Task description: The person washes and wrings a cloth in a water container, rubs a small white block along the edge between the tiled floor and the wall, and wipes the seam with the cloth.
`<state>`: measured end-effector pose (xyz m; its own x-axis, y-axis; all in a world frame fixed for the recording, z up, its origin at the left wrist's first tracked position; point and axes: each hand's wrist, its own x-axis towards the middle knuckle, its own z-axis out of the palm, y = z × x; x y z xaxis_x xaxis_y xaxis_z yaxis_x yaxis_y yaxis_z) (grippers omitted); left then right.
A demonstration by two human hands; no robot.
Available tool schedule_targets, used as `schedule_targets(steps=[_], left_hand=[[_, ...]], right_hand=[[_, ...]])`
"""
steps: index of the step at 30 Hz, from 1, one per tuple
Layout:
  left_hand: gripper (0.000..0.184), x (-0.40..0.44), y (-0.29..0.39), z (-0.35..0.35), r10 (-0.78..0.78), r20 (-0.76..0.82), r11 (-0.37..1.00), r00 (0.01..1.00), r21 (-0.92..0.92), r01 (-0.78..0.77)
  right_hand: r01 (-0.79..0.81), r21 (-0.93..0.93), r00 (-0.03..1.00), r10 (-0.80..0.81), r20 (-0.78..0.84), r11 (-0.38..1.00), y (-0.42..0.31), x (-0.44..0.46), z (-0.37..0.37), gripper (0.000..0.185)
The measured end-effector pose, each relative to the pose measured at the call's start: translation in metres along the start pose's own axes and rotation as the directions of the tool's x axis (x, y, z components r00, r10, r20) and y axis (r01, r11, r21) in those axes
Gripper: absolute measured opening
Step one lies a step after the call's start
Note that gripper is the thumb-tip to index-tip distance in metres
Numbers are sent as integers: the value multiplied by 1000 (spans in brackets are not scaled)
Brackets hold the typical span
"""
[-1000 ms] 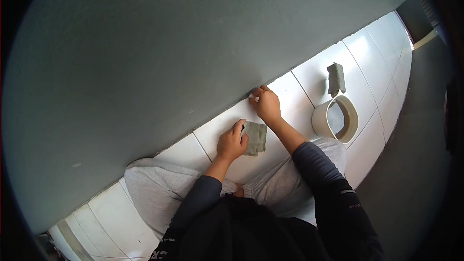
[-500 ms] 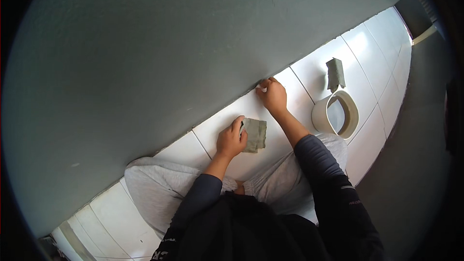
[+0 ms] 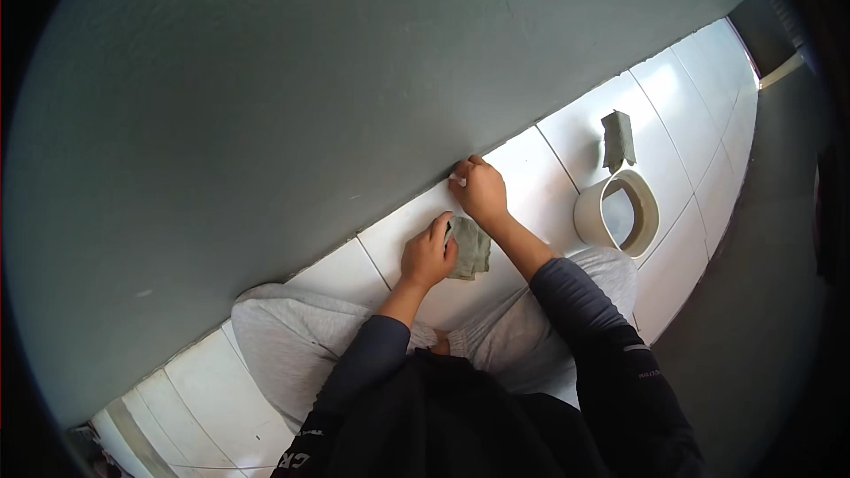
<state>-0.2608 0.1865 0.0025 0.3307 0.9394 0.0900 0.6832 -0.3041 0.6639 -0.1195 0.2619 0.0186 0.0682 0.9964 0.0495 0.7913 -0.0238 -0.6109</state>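
My left hand [image 3: 428, 255] is closed around the left edge of a folded grey-green cloth [image 3: 470, 250] on the white tiles. Farther up, my right hand [image 3: 480, 189] is at the seam where the floor meets the grey wall, its fingers pinched together. A small whitish bit [image 3: 457, 180] shows between those fingers; what it is cannot be made out.
To the right stands a white container [image 3: 617, 212] with liquid in it. A grey-green folded piece [image 3: 618, 140] lies just beyond it. The grey wall [image 3: 266, 115] runs diagonally along the tiled floor [image 3: 522, 168]. My crossed legs [image 3: 288, 336] are close below my hands.
Over the last half second my right hand has come back down-left along the wall seam, after moving up-right before that. My left hand stays at the cloth.
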Motion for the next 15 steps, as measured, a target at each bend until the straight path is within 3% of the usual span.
schedule_targets(steps=[3, 6, 11, 15], left_hand=[[42, 0, -1, 0, 9, -20, 1000, 1000, -17, -9], [42, -2, -2, 2, 12, -37, 1000, 999, -29, -13], [42, 0, 0, 1, -5, -11, 999, 1000, -32, 5], [42, -2, -3, 3, 9, -19, 1000, 1000, -20, -9]], right_hand=[[-42, 28, 998, 41, 41, 999, 1, 2, -8, 15], [-166, 67, 985, 168, -29, 984, 16, 11, -22, 15], [17, -4, 999, -17, 33, 1000, -7, -2, 2, 14], [-56, -24, 998, 56, -14, 998, 11, 7, -10, 15]])
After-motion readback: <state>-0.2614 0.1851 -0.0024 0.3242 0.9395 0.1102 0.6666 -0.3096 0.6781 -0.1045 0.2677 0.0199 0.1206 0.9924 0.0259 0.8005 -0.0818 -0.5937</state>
